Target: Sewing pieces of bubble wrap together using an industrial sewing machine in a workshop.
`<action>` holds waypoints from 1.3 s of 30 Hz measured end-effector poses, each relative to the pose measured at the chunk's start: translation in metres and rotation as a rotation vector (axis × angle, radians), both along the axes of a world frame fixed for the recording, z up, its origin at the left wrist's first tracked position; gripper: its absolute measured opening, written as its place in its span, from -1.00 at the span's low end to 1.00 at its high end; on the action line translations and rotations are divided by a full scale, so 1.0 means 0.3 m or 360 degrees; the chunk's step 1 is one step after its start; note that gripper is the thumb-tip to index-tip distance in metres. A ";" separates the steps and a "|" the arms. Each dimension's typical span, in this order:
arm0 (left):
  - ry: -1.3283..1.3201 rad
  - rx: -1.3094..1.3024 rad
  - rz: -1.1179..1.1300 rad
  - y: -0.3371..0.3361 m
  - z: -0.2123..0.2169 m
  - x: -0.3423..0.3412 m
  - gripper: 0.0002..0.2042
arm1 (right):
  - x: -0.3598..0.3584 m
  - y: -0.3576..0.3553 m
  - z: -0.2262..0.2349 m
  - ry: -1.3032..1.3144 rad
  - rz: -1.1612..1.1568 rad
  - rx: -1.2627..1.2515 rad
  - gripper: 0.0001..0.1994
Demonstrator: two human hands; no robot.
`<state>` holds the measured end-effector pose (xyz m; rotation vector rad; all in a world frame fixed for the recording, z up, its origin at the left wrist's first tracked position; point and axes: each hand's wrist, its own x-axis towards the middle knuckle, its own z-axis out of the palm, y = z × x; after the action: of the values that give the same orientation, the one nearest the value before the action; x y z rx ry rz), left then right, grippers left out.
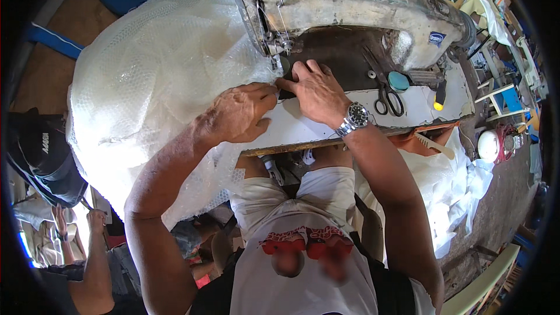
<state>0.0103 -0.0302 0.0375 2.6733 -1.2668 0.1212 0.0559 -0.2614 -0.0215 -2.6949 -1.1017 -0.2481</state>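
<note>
A large, puffy sheet of bubble wrap (157,76) spreads over the left of the table and hangs off its front edge. Its narrow right edge lies under the needle end of a worn, paint-stained sewing machine (350,0). My left hand (242,112) is closed at that edge, its fingers bent and pinching the wrap. Close beside it, my right hand (319,92), below a wristwatch (356,115), bends its fingers over the dark machine bed, thumb at the wrap's edge. The two hands almost touch in front of the needle. What lies beneath the fingertips is partly hidden.
Right of my right hand lie black scissors (386,96), a teal oval piece (398,81) and a yellow-tipped tool (439,100). White sheeting (437,192) hangs below the table at the right. Another person's arm (93,268) shows at the lower left.
</note>
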 end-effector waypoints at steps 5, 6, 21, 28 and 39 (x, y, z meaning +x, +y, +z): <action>-0.0138 -0.0226 0.0194 0.022 -0.036 0.021 -0.45 | -0.046 0.040 0.024 -0.0119 -0.0126 -0.0230 -0.57; -0.0176 -0.0187 0.0230 0.025 -0.049 0.026 -0.43 | -0.052 0.044 0.030 -0.0059 -0.0146 -0.0219 -0.58; -0.0241 -0.0015 0.0395 0.048 -0.138 0.014 -0.40 | -0.068 0.091 0.065 -0.0041 -0.0269 -0.0275 -0.60; -0.0232 0.0066 0.0435 0.040 -0.136 0.029 -0.40 | -0.086 0.096 0.067 -0.0085 -0.0397 -0.0291 -0.60; -0.0311 -0.0008 0.0466 0.041 -0.162 0.036 -0.41 | 0.248 -0.767 0.567 -0.1424 -0.0835 0.0330 -0.60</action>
<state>0.0211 -0.0181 -0.0110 2.8831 -0.9082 0.4332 0.1304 -0.4915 0.1484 -2.6269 -0.4149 -1.6561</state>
